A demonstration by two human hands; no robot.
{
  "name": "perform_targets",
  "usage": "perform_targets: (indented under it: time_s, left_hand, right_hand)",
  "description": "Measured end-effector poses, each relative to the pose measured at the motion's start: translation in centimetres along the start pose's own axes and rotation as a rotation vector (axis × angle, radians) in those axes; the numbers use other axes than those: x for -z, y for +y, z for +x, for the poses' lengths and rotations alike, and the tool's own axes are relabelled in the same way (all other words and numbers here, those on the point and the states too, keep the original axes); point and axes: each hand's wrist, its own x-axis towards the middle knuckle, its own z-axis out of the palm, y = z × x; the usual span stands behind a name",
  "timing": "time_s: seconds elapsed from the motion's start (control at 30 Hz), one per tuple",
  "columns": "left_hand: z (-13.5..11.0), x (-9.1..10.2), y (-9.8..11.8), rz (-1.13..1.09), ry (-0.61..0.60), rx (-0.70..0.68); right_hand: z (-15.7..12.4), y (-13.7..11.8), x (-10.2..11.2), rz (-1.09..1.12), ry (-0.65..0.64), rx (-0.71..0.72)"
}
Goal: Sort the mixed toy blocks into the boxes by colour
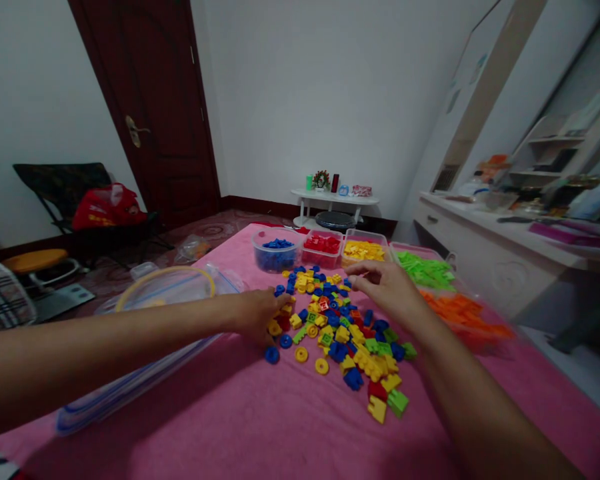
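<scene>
A heap of small plastic building pieces (337, 333) in blue, yellow, red and green lies on a pink cloth (260, 413). My left hand (257, 315) rests at the heap's left edge, fingers curled down onto yellow and blue pieces; what it grips, if anything, is hidden. My right hand (385, 285) hovers over the heap's far right side, fingers bent and partly spread, nothing visible in it. Behind the heap stand clear tubs: blue pieces (276, 251), red pieces (322, 245), yellow pieces (364, 251), green pieces (425, 270) and orange pieces (463, 317).
A clear plastic zip bag with a yellow rim (165, 293) lies left of the heap under my left forearm. A white dresser (485, 247) stands to the right, a folding chair with a red bag (107, 207) at the left, and a dark door (155, 107) behind.
</scene>
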Motion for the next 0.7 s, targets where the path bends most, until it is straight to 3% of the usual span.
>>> perform_targets:
  time_s: [0.17, 0.3, 0.43, 0.5, 0.6, 0.7]
  left_hand:
    - [1.2, -0.6, 1.9, -0.122, 0.066, -0.128]
    - [2.6, 1.2, 3.7, -0.171, 0.056, -0.143]
    - [4.7, 3.5, 3.7, -0.229, 0.071, -0.164]
    - [5.8, 4.5, 3.2, -0.218, 0.169, -0.057]
    - [7.1, 5.0, 2.3, -0.112, 0.368, 0.222]
    - [7.5, 4.2, 1.6, -0.072, 0.422, 0.386]
  right_hand:
    - [0.2, -0.4, 1.4, 0.051, 0.063, 0.001]
    - [0.2, -0.5, 1.9, 0.057, 0.069, 0.001]
    - [0.1, -0.4, 2.1, 0.047, 0.069, -0.010]
    - [0.0, -0.4, 2.0, 0.016, 0.056, -0.019]
    - [-0.2, -0.2, 1.3, -0.030, -0.035, -0.025]
    - [-0.7, -0.3, 0.2, -0.101, -0.219, -0.001]
